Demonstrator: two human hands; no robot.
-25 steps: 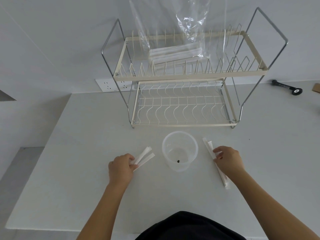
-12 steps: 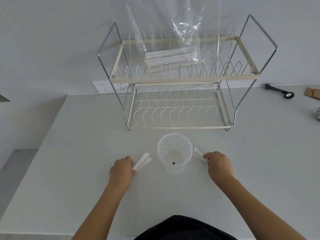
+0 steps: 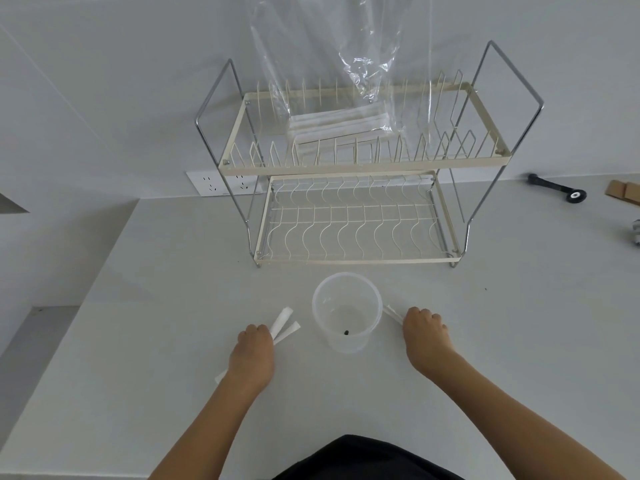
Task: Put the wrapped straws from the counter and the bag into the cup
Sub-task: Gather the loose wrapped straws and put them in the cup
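We see both hands nearer the cup (image 3: 347, 311) than before: left hand (image 3: 254, 355) and right hand (image 3: 425, 332) each grip wrapped straws (image 3: 284, 323), fingers curled.

No readable text, label, brand, number or sign on any surface in view.

Left hand (image 3: 254, 355) covers the middle of two white paper-wrapped straws (image 3: 284, 323); only the far tips and one near end show. Right hand (image 3: 424, 332) hides most of its white wrapped straws (image 3: 393, 313); count unclear. Small dark speck (image 3: 346, 331) in the clear plastic cup (image 3: 347, 311): unidentifiable. Tan block (image 3: 623, 192) and grey object (image 3: 636, 233) cut off at right edge.
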